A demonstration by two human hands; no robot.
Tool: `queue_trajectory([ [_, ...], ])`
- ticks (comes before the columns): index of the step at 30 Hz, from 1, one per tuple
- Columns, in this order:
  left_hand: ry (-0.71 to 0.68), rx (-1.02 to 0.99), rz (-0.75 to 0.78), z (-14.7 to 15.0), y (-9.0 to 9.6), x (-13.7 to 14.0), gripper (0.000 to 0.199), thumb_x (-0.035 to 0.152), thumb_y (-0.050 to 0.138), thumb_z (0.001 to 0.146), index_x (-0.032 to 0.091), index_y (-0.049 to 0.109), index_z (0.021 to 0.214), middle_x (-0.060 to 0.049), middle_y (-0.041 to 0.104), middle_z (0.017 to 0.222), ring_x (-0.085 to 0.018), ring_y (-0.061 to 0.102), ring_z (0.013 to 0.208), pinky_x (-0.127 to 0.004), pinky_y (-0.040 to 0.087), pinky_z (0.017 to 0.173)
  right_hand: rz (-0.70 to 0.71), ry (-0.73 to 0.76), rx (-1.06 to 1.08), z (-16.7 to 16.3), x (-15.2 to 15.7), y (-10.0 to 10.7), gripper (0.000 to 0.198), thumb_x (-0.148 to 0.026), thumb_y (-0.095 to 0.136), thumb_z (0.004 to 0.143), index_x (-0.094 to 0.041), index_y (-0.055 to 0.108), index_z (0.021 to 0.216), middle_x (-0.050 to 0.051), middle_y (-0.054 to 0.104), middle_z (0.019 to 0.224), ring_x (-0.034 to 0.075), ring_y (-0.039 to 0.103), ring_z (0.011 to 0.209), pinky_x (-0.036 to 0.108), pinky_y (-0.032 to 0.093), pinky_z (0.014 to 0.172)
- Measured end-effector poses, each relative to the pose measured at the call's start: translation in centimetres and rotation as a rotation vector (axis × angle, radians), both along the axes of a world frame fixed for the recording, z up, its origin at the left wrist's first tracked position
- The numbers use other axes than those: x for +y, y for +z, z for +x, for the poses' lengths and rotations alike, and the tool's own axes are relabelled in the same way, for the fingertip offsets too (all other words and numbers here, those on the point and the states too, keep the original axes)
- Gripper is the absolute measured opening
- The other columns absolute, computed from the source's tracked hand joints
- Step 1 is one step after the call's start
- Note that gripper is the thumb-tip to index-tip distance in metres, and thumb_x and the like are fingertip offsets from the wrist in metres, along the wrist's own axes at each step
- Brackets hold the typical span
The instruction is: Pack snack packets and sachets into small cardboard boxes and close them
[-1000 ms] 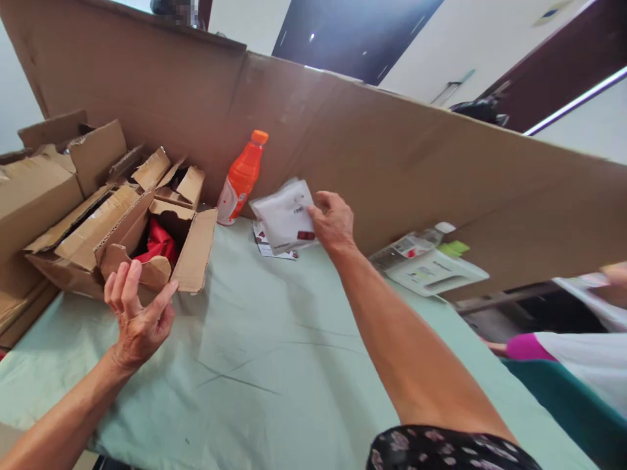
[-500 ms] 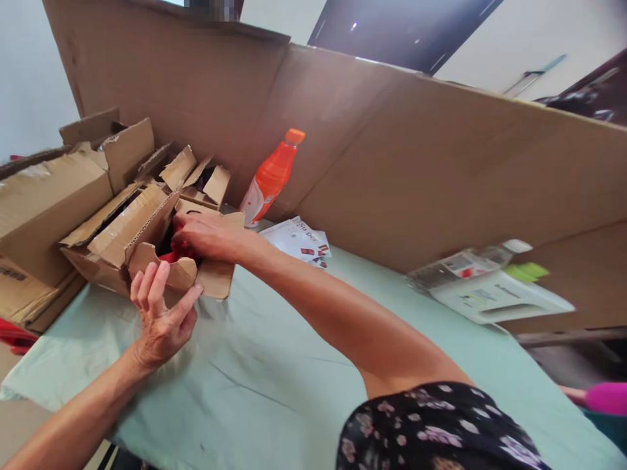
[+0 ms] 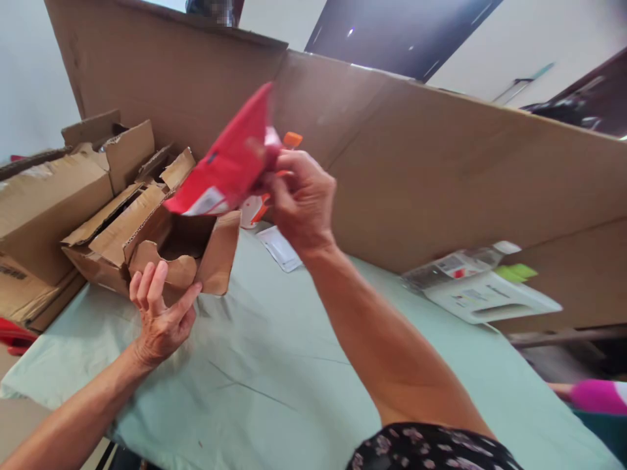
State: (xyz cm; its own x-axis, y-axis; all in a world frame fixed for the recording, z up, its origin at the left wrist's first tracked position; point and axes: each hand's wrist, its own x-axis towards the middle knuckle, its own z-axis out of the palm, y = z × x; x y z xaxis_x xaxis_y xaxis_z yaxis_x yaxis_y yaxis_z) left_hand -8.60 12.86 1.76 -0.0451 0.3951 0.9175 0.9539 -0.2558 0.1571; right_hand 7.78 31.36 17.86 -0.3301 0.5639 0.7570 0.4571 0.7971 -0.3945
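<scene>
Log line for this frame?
left hand: against open cardboard box | right hand: holds red packet aloft | orange-capped bottle: partly hidden

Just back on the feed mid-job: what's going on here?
The person's right hand holds up a red packet near an open cardboard box. Their left hand rests against the box's front. Beyond the right hand, an orange bottle is partly hidden, and a white packet lies on the cloth-covered table.

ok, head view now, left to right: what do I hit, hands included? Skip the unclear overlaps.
Big box → left hand → red packet → right hand → white jug → pink sleeve.
</scene>
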Motion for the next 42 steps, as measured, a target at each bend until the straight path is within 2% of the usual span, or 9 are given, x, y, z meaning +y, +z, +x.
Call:
queue_trajectory([
  [3, -0.011, 0.01, -0.006, 0.1, 0.0, 0.1, 0.053, 0.003, 0.071, 0.078, 0.033, 0.073, 0.122, 0.0, 0.018, 0.177, -0.034, 0.029, 0.158, -0.056, 0.025, 0.127, -0.049, -0.149, 0.037, 5.2, 2.9, 0.0, 0.023, -0.034, 0.046, 0.101, -0.025, 0.068, 0.105, 0.003, 0.075, 0.099, 0.019, 0.075, 0.084, 0.037, 0.062, 0.073],
  [7, -0.004, 0.012, 0.004, 0.3, 0.1, 0.2, 0.055, 0.003, 0.069, 0.08, 0.033, 0.071, 0.126, 0.0, 0.019, 0.177, -0.031, 0.029, 0.158, -0.053, 0.023, 0.128, -0.106, -0.366, 0.044, 11.3, 5.8, -1.2, 0.015, -0.035, 0.057, 0.09, -0.024, 0.067, 0.091, 0.007, 0.077, 0.091, 0.024, 0.075, 0.078, 0.045, 0.063, 0.078],
  [11, 0.007, 0.004, 0.005, 0.4, 0.1, 0.1, 0.052, 0.007, 0.069, 0.083, 0.032, 0.07, 0.129, -0.003, 0.023, 0.176, -0.032, 0.033, 0.157, -0.053, 0.026, 0.127, -0.158, -0.439, 0.061, 12.8, 6.1, -3.1, 0.019, -0.034, 0.055, 0.089, -0.026, 0.069, 0.099, 0.008, 0.077, 0.097, 0.027, 0.077, 0.077, 0.051, 0.062, 0.081],
  [17, 0.018, -0.01, -0.014, 0.5, 0.2, 0.1, 0.046, 0.01, 0.068, 0.085, 0.031, 0.07, 0.126, -0.006, 0.036, 0.17, -0.031, 0.036, 0.155, -0.054, 0.024, 0.127, -0.164, -0.141, -0.115, 5.7, 5.6, -4.2, 0.023, -0.027, 0.051, 0.091, -0.025, 0.073, 0.096, 0.009, 0.079, 0.113, 0.026, 0.074, 0.108, 0.044, 0.057, 0.101],
  [23, 0.034, -0.009, -0.026, 0.0, 0.3, 0.2, 0.038, 0.011, 0.067, 0.086, 0.029, 0.071, 0.12, -0.008, 0.062, 0.15, -0.028, 0.039, 0.154, -0.052, 0.02, 0.128, -0.106, 0.049, -0.588, -5.6, 7.0, -3.0, 0.036, -0.026, 0.045, 0.101, -0.023, 0.074, 0.122, 0.011, 0.071, 0.138, 0.029, 0.057, 0.135, 0.046, 0.044, 0.109],
  [26, 0.029, -0.016, -0.056, 0.0, 0.3, 0.2, 0.037, 0.011, 0.066, 0.087, 0.027, 0.071, 0.12, -0.011, 0.069, 0.138, -0.028, 0.041, 0.151, -0.053, 0.02, 0.128, -0.098, 0.091, -0.841, -9.1, 7.9, -2.4, 0.041, -0.029, 0.037, 0.106, -0.019, 0.076, 0.115, 0.013, 0.073, 0.134, 0.031, 0.054, 0.137, 0.044, 0.039, 0.105],
  [29, 0.027, -0.033, -0.078, 0.1, 0.3, 0.1, 0.037, 0.012, 0.066, 0.086, 0.027, 0.072, 0.12, -0.012, 0.07, 0.134, -0.028, 0.043, 0.15, -0.052, 0.02, 0.128, -0.1, 0.038, -1.001, -9.7, 8.8, -1.6, 0.046, -0.033, 0.036, 0.106, -0.015, 0.078, 0.103, 0.014, 0.077, 0.12, 0.03, 0.063, 0.119, 0.04, 0.039, 0.094],
  [35, 0.008, -0.064, -0.102, 0.2, 0.3, 0.1, 0.04, 0.012, 0.066, 0.085, 0.029, 0.072, 0.121, -0.01, 0.071, 0.134, -0.03, 0.051, 0.142, -0.054, 0.021, 0.127, -0.109, -0.178, -0.999, -6.9, 10.5, -0.2, 0.037, -0.027, 0.046, 0.1, -0.019, 0.08, 0.111, 0.013, 0.08, 0.114, 0.029, 0.069, 0.107, 0.039, 0.04, 0.09],
  [42, 0.009, -0.054, -0.1, 0.2, 0.5, 0.2, 0.039, 0.011, 0.064, 0.086, 0.028, 0.072, 0.12, -0.011, 0.07, 0.133, -0.029, 0.049, 0.143, -0.054, 0.02, 0.127, -0.219, -0.182, -0.997, -7.2, 12.4, -1.9, 0.033, -0.028, 0.059, 0.096, -0.031, 0.079, 0.122, 0.002, 0.08, 0.12, 0.023, 0.07, 0.108, 0.029, 0.047, 0.082],
])
